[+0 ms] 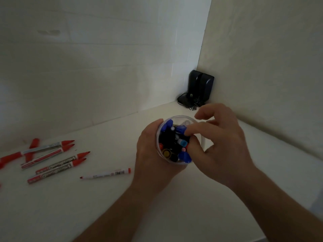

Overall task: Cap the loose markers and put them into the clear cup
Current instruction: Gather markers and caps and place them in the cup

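The clear cup (176,117) is a round, thin-walled transparent plastic tumbler, packed with smooth-capped markers in blue, black, red and light blue. The left hand (150,154) wraps its curled fingers round the cup's left wall, holding it above the matte white table (122,215). The right hand (220,142) reaches into the cup's mouth, thumb and forefinger pinching among the marker tops; exactly which one they grasp cannot be told. Well to the left of the left hand lie loose red markers (52,159) with bare pointed tips, and nearer it a slim white pen (105,174). Beyond the hands, glossy black speakers (201,88) stand in the corner.
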`<act>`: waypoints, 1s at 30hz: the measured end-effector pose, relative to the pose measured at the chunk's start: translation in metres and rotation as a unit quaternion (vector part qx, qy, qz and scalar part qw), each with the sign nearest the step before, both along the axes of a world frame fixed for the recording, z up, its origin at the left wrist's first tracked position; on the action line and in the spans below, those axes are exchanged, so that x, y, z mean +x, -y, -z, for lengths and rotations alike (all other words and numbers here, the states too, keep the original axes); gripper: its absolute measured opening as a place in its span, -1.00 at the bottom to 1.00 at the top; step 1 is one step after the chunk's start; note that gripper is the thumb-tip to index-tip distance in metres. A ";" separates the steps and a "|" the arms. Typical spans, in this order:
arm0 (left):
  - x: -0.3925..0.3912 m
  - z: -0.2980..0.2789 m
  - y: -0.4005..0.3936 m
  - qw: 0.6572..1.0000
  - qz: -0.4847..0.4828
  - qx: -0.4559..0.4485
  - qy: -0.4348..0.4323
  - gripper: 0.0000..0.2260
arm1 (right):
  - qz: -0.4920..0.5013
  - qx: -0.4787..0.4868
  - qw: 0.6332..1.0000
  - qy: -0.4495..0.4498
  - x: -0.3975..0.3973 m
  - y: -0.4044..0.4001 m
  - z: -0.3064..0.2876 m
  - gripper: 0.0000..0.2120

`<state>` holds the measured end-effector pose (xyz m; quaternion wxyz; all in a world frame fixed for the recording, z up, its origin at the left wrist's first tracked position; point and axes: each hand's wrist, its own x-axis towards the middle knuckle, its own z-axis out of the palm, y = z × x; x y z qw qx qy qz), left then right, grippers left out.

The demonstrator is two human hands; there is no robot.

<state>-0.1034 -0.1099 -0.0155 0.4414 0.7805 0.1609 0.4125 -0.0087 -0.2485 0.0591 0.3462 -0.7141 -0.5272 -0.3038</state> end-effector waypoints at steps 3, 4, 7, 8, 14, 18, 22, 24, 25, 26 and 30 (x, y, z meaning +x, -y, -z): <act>-0.002 -0.001 0.000 1.000 0.000 0.019 -0.011 -0.01 | 0.035 -0.011 0.999 -0.015 0.002 -0.002 0.000 -0.86; 0.000 0.000 0.000 0.999 -0.001 0.030 -0.017 -0.01 | 0.052 -0.016 0.998 -0.013 0.003 -0.004 -0.001 -0.86; 0.000 0.002 0.003 0.998 0.003 0.057 -0.028 0.02 | 0.110 -0.107 0.988 -0.028 -0.001 -0.009 -0.010 -0.82; 0.000 0.003 0.004 0.997 -0.003 0.064 -0.032 0.03 | 0.128 -0.157 0.978 -0.046 -0.004 -0.010 -0.014 -0.80; 0.015 0.006 -0.005 0.996 0.002 0.082 -0.029 -0.16 | 0.090 -0.222 0.966 -0.101 -0.026 0.003 -0.031 -0.56; 0.014 0.001 0.000 0.998 -0.036 0.039 0.042 -0.26 | 0.120 -0.363 0.922 -0.063 -0.039 0.001 -0.032 -0.32; 0.013 0.000 -0.001 0.998 -0.034 0.014 0.044 -0.23 | 0.126 -0.355 0.925 -0.054 -0.039 -0.001 -0.029 -0.32; 0.014 0.001 -0.002 0.998 -0.024 0.017 0.051 -0.19 | 0.144 -0.350 0.923 -0.067 -0.037 -0.001 -0.028 -0.31; 0.015 0.003 -0.002 0.997 -0.031 0.039 0.051 -0.22 | 0.147 -0.351 0.922 -0.070 -0.036 -0.001 -0.027 -0.31; 0.015 0.005 -0.001 0.996 -0.037 0.062 0.050 -0.25 | 0.146 -0.354 0.921 -0.071 -0.034 -0.001 -0.027 -0.31; 0.014 0.006 -0.001 0.986 -0.074 0.142 0.037 -0.24 | 0.158 -0.376 0.912 -0.052 -0.032 -0.004 -0.029 -0.32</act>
